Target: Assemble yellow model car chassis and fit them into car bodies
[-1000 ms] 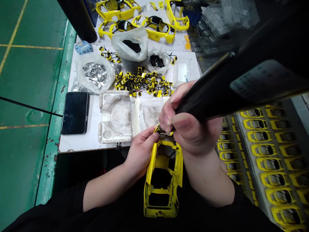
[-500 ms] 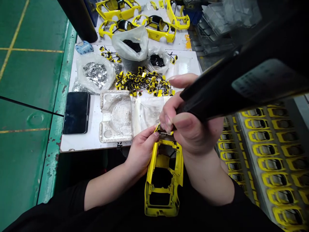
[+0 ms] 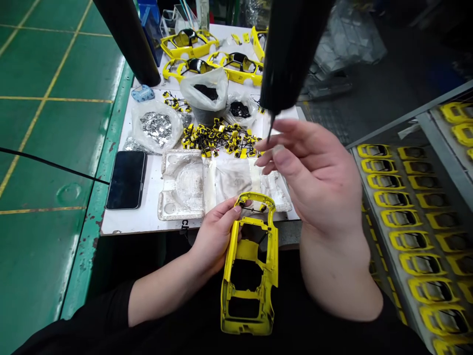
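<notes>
A yellow toy car body shell (image 3: pixel 275 256) is tilted over my lap with its inner side facing me. My left hand (image 3: pixel 218 231) grips its upper left edge, thumb near a small black-and-yellow part that sits with a thin black bar inside the far end. Above and to the right, a black electric screwdriver (image 3: pixel 283 59) points down with its thin bit showing. My right hand (image 3: pixel 314 167) is raised beside that bit with fingers apart and not wrapped round the tool's body. Whether a fingertip touches the bit I cannot tell.
Beyond the shell lie a white foam block (image 3: pixel 183 185), a phone (image 3: pixel 126 180), a heap of black-and-yellow parts (image 3: pixel 218 140), a bag of silver pieces (image 3: pixel 157 125) and bags of black pieces (image 3: pixel 206 93). More yellow shells (image 3: pixel 236 69) stand behind; rows of them (image 3: pixel 408 240) fill the right.
My right hand has let go of the screwdriver's body and moved right. The tool has swung from slanted to nearly upright, higher up. The shell stays in my left hand; the view has tilted up.
</notes>
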{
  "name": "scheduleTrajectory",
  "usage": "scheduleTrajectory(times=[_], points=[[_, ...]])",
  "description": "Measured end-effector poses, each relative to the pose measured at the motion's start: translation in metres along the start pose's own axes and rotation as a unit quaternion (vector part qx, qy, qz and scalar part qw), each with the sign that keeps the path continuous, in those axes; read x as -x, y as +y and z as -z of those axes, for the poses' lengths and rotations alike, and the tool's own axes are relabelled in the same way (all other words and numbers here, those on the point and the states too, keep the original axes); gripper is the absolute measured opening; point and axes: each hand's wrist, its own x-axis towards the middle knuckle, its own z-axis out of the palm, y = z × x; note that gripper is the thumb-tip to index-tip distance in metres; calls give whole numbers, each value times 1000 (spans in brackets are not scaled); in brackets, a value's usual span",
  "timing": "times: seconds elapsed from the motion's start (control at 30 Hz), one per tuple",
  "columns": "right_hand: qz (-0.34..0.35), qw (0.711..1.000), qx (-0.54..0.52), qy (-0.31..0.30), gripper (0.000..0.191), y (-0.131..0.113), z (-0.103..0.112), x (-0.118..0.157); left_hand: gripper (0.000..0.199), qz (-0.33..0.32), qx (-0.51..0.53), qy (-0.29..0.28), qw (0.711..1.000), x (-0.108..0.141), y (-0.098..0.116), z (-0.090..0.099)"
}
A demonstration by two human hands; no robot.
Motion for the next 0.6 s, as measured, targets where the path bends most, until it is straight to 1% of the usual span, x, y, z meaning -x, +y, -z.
scheduleTrajectory(times=[0.07, 0.13, 0.2, 0.27, 0.33, 0.43, 0.5, 0.57, 0.6], points=[[-18, 998, 60, 25, 30, -7, 14, 15, 39, 7, 0, 4, 1000, 2, 3, 0], [-48, 991, 109, 58, 25, -10, 30, 36, 40, 17, 3, 0, 1000, 4, 6, -1], [-93, 981, 146, 83, 21, -5, 48, 59, 39, 17, 7, -13, 1000, 8, 9, -3], [-136, 965, 211, 81, 19, 6, 64, 81, 38, 10, 7, -30, 999, 12, 11, -6], [-127, 938, 319, 50, 19, 19, 75, 97, 37, 11, 5, -35, 999, 16, 12, -10], [-61, 889, 454, -28, 22, 34, 83, 113, 34, 18, 4, -34, 999, 18, 11, -16], [-58, 866, 490, -79, 28, 40, 83, 118, 31, 7, 6, -43, 999, 17, 8, -19], [-78, 856, 498, -110, 29, 44, 82, 120, 28, -9, 14, -55, 998, 14, 4, -21], [-84, 856, 496, -118, 27, 45, 81, 121, 27, -14, 19, -62, 998, 12, 2, -21]])
